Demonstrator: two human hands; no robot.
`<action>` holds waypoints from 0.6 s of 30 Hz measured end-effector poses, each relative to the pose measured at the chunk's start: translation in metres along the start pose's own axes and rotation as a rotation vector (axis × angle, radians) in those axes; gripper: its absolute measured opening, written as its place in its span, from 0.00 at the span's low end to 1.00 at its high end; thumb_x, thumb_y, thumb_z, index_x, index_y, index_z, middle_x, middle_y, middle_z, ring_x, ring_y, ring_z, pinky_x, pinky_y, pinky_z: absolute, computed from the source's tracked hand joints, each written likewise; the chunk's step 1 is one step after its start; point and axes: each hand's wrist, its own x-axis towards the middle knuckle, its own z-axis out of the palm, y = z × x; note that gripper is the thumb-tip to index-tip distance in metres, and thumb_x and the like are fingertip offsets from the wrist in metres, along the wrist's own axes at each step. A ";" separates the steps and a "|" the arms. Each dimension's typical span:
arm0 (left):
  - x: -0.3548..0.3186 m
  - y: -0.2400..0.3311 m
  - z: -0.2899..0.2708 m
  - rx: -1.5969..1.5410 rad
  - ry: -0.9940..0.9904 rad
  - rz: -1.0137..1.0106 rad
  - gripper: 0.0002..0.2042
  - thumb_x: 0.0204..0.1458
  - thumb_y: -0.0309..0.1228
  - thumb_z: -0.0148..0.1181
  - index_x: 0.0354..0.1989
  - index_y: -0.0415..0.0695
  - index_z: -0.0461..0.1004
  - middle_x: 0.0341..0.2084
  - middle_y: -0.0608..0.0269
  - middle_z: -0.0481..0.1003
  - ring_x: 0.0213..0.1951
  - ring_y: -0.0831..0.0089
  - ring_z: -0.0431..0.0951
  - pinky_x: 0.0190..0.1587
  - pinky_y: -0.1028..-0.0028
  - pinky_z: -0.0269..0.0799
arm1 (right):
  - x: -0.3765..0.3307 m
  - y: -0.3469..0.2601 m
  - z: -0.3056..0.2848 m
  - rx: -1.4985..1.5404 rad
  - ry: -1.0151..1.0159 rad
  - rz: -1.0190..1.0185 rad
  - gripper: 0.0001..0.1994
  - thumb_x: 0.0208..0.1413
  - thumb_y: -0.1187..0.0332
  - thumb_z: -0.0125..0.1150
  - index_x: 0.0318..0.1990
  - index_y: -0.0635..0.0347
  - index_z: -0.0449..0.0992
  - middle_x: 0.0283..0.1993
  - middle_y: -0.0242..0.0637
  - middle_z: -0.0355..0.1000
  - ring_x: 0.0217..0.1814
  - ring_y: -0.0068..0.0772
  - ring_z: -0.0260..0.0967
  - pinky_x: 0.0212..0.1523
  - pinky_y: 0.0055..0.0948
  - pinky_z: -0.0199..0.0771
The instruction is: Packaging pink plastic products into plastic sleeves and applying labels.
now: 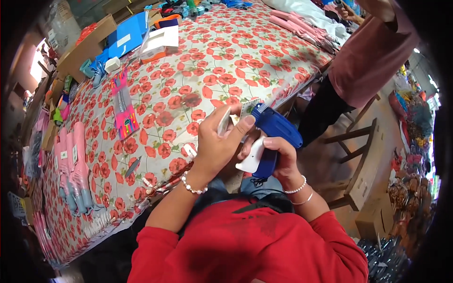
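Note:
My right hand (286, 160) is wrapped round the handle of a blue tagging gun (281, 128) with a white trigger (251, 157). The blue head of the gun points up and away from my body, toward the table edge. My left hand (213, 144) is closed on small white card tags (224, 121), thumb reaching toward the gun's front end. A small printed tag (248, 107) shows right at the gun's tip, beside my left fingertips. Whether it is attached to the gun is hidden.
A table with a poppy-print cloth (207, 70) lies ahead. On it are a pink packet (125, 111), a small blade (133, 166), wrapped pink umbrellas (78, 160) and a blue folder (127, 37). At right stand a person in a pink top (363, 61) and a wooden bench (361, 165).

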 end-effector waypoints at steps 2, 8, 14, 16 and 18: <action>0.004 0.001 -0.002 0.180 -0.021 0.177 0.07 0.50 0.23 0.58 0.37 0.35 0.72 0.26 0.60 0.72 0.21 0.79 0.67 0.23 0.84 0.63 | 0.006 -0.002 0.001 0.001 -0.023 0.004 0.22 0.47 0.67 0.46 0.51 0.67 0.65 0.34 0.53 0.71 0.36 0.49 0.70 0.46 0.39 0.70; -0.002 0.005 -0.019 0.758 -0.045 0.683 0.10 0.49 0.22 0.57 0.41 0.35 0.71 0.25 0.61 0.71 0.21 0.79 0.65 0.23 0.81 0.61 | 0.006 0.014 -0.001 0.093 -0.150 0.077 0.22 0.46 0.66 0.46 0.51 0.66 0.65 0.32 0.52 0.71 0.34 0.47 0.70 0.44 0.39 0.69; -0.018 0.002 -0.025 0.704 -0.005 0.411 0.13 0.47 0.22 0.57 0.43 0.36 0.71 0.26 0.60 0.72 0.24 0.74 0.68 0.27 0.76 0.65 | 0.008 0.015 0.002 0.175 -0.152 0.128 0.20 0.47 0.65 0.46 0.49 0.64 0.66 0.32 0.52 0.71 0.34 0.48 0.70 0.43 0.38 0.70; -0.018 0.005 -0.029 0.743 0.009 0.313 0.13 0.49 0.24 0.55 0.44 0.36 0.70 0.26 0.60 0.72 0.25 0.72 0.69 0.28 0.74 0.66 | 0.005 0.012 0.002 0.174 -0.124 0.123 0.20 0.47 0.65 0.46 0.48 0.63 0.66 0.32 0.52 0.71 0.34 0.48 0.70 0.43 0.38 0.70; -0.008 0.006 -0.051 0.817 0.008 0.309 0.13 0.52 0.25 0.53 0.46 0.36 0.70 0.26 0.60 0.72 0.25 0.72 0.69 0.28 0.74 0.66 | 0.005 0.010 -0.003 0.151 -0.076 0.065 0.19 0.46 0.64 0.46 0.42 0.69 0.68 0.33 0.54 0.71 0.36 0.48 0.70 0.44 0.36 0.69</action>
